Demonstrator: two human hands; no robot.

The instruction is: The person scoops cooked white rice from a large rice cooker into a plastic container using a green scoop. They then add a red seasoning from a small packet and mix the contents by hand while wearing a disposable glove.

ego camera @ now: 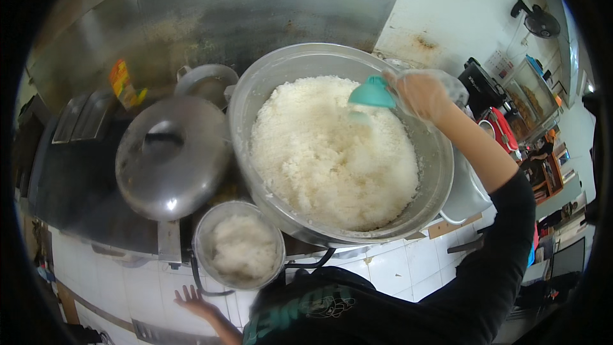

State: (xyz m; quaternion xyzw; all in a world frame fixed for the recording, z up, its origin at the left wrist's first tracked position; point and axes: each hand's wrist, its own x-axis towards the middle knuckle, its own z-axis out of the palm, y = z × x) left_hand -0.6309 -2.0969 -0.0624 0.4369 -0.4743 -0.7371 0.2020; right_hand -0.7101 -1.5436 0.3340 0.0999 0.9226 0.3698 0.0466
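Note:
Cooked white rice (311,153) fills much of a large round aluminium pot (438,191). Above the rice's far right side, my right hand (421,93), in a clear plastic glove, grips a teal plastic scoop (372,92). Some steam blurs the rice below it. At the lower left my left hand (195,303) is bare and holds nothing, its fingers apart. It is close to a smaller pot (200,249) that also contains cooked rice (244,249); whether it touches that pot's black handle (195,273) I cannot tell.
A domed metal lid (172,167) with a dark handle lies left of the large pot. Behind it are another metal pot (191,88) and a yellow-red packet (125,84). A silver container (467,187) stands to the right, before a red item (500,129) and a black appliance (481,84).

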